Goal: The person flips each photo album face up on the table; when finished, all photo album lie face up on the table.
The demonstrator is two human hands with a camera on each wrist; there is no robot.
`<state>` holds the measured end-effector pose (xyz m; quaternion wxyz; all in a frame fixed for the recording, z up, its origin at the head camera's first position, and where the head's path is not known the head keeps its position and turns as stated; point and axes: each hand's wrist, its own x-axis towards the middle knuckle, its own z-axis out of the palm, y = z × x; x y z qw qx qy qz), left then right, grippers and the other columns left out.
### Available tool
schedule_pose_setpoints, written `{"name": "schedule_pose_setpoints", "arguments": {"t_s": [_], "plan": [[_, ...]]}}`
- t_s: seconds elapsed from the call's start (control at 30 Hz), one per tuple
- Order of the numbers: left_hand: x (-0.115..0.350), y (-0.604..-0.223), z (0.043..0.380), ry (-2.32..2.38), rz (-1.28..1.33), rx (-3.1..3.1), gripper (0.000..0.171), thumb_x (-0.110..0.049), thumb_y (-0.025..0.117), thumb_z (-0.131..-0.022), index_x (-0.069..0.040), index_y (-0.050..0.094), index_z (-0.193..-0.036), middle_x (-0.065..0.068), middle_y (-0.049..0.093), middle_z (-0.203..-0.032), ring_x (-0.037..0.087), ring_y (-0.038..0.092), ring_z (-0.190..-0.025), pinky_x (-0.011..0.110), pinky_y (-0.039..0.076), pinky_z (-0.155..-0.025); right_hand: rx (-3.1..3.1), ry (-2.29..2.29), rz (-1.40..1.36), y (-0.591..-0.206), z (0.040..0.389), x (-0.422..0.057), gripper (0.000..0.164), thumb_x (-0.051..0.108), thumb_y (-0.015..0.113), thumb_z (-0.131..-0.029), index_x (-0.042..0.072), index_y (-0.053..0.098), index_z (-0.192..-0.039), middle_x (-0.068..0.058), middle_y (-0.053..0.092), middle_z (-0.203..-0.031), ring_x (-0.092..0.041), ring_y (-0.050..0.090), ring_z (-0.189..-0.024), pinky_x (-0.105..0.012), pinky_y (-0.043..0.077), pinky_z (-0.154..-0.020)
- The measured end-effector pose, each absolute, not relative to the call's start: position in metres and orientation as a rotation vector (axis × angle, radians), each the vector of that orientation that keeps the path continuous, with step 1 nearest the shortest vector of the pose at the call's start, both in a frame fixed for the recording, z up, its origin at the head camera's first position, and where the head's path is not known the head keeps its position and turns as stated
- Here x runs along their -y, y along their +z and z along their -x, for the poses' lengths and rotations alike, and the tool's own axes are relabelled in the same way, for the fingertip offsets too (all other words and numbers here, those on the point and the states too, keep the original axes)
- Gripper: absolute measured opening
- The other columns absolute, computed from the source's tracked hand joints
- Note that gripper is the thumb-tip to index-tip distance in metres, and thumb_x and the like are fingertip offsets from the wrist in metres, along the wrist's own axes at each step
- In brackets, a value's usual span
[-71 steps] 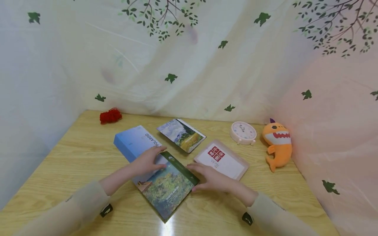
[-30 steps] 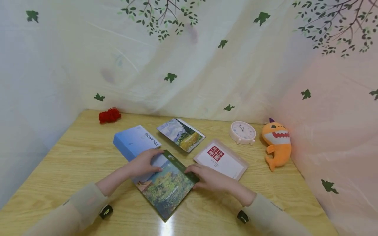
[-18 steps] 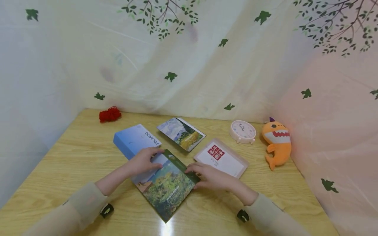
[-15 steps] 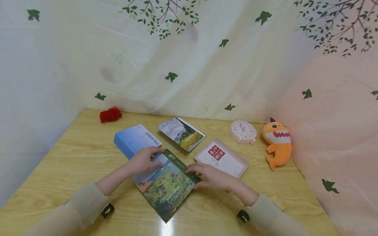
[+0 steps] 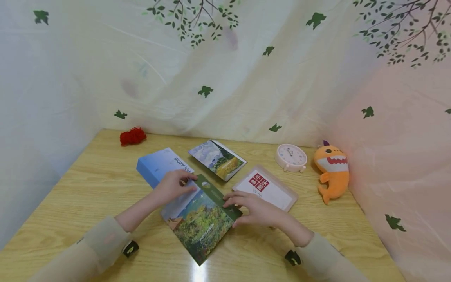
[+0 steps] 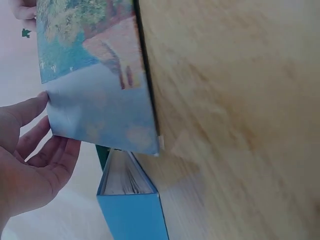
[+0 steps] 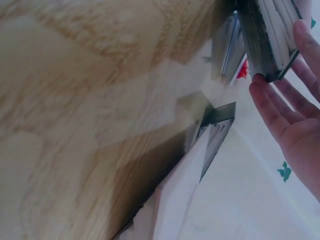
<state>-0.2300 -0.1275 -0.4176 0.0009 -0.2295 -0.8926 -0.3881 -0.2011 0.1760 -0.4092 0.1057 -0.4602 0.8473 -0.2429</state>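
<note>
A photo album (image 5: pixel 204 227) with a painted garden cover and a green strip along its far edge lies diagonally before me, that edge tipped up. My left hand (image 5: pixel 171 187) pinches its far left corner, thumb on the cover. At the far right corner, my right hand (image 5: pixel 256 209) grips with fingers over the green strip. In the left wrist view, the left thumb and fingers (image 6: pixel 59 162) hold the album (image 6: pixel 100 112) by its end. The right wrist view shows the album's page edges (image 7: pixel 272 30) between the right thumb and fingers. Beneath, the near part rests on the table.
A blue Polaroid box-like book (image 5: pixel 160 164) lies just left of the album. Behind are a second painted album (image 5: pixel 218 160) and a white card-covered album (image 5: pixel 266 190). Red yarn (image 5: pixel 132 136), a pink clock (image 5: pixel 291 157) and an orange shark plush (image 5: pixel 332 172) stand along the table's back (image 5: pixel 88 164).
Both hands have risen a little, and the album's far edge has tipped up off the table with them. The right fingers have closed onto the green strip since the earliest frame.
</note>
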Motion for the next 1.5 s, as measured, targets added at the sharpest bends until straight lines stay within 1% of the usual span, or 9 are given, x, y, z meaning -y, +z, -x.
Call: {"name": "schedule_pose_setpoints", "arguments": {"t_s": [0.17,0.37,0.53,0.7,0.83,1.0,1.13,1.3,1.5], "plan": [[0.127,-0.409,0.227,-1.215,0.674,2.790,0.027,-0.021,0.073,-0.083,-0.013,0.070,-0.109,0.001,0.068,-0.105,0.014,0.061,-0.092,0.025,0.052,-0.070,-2.520,-0.705,1.435,-0.406,0.201,-0.177,0.051,0.042,0.069,-0.080,0.020,0.058,-0.125,-0.002,0.047,-0.140,-0.028,0.040,-0.133,-0.036,0.041,-0.104],[0.126,-0.400,0.223,-1.219,0.652,2.779,0.024,-0.022,0.072,-0.084,-0.014,0.071,-0.106,-0.002,0.068,-0.099,0.010,0.059,-0.084,0.025,0.050,-0.066,-2.529,-0.745,1.524,-0.399,0.198,-0.177,0.050,0.044,0.068,-0.080,0.020,0.059,-0.123,-0.002,0.048,-0.139,-0.023,0.043,-0.130,-0.035,0.042,-0.103],[0.125,-0.395,0.221,-1.193,0.622,2.749,0.023,-0.024,0.074,-0.082,-0.015,0.072,-0.104,-0.003,0.069,-0.095,0.011,0.058,-0.080,0.026,0.048,-0.063,-2.557,-0.753,1.514,-0.393,0.194,-0.176,0.052,0.045,0.069,-0.080,0.019,0.059,-0.124,-0.003,0.047,-0.140,-0.022,0.044,-0.129,-0.035,0.042,-0.103],[0.124,-0.391,0.219,-1.140,0.621,2.715,0.023,-0.025,0.075,-0.081,-0.015,0.073,-0.102,-0.001,0.070,-0.096,0.014,0.058,-0.083,0.026,0.046,-0.062,-2.606,-0.773,1.524,-0.386,0.191,-0.177,0.053,0.045,0.072,-0.078,0.019,0.061,-0.123,-0.002,0.048,-0.139,-0.020,0.046,-0.127,-0.034,0.043,-0.101],[0.122,-0.387,0.217,-1.131,0.618,2.709,0.024,-0.025,0.075,-0.081,-0.015,0.073,-0.103,-0.001,0.071,-0.096,0.014,0.059,-0.082,0.026,0.044,-0.060,-2.635,-0.808,1.581,-0.383,0.190,-0.178,0.054,0.044,0.074,-0.075,0.020,0.062,-0.121,-0.001,0.050,-0.138,-0.018,0.048,-0.125,-0.034,0.045,-0.099],[0.121,-0.382,0.214,-1.134,0.632,2.669,0.025,-0.025,0.075,-0.081,-0.015,0.073,-0.103,-0.001,0.072,-0.095,0.011,0.062,-0.078,0.024,0.046,-0.056,-2.647,-0.880,1.658,-0.378,0.191,-0.180,0.053,0.041,0.079,-0.072,0.021,0.063,-0.119,-0.003,0.052,-0.135,-0.019,0.050,-0.122,-0.033,0.048,-0.094],[0.120,-0.379,0.212,-1.106,0.624,2.651,0.025,-0.027,0.075,-0.080,-0.016,0.073,-0.103,-0.002,0.072,-0.092,0.009,0.062,-0.073,0.023,0.049,-0.057,-2.630,-0.954,1.695,-0.372,0.192,-0.183,0.055,0.036,0.082,-0.069,0.019,0.064,-0.118,-0.006,0.053,-0.134,-0.021,0.051,-0.122,-0.033,0.049,-0.092],[0.115,-0.374,0.210,-1.093,0.614,2.655,0.027,-0.028,0.075,-0.081,-0.015,0.072,-0.105,-0.001,0.072,-0.091,0.009,0.064,-0.073,0.025,0.053,-0.062,-2.611,-1.006,1.744,-0.365,0.191,-0.184,0.057,0.037,0.083,-0.067,0.017,0.064,-0.117,-0.008,0.053,-0.134,-0.022,0.051,-0.123,-0.031,0.048,-0.094],[0.108,-0.369,0.206,-1.150,0.578,2.653,0.030,-0.027,0.075,-0.081,-0.014,0.071,-0.108,0.002,0.072,-0.094,0.013,0.068,-0.075,0.026,0.055,-0.064,-2.590,-1.001,1.790,-0.359,0.189,-0.182,0.059,0.038,0.083,-0.067,0.017,0.064,-0.119,-0.007,0.051,-0.136,-0.021,0.048,-0.126,-0.029,0.046,-0.097]]}}
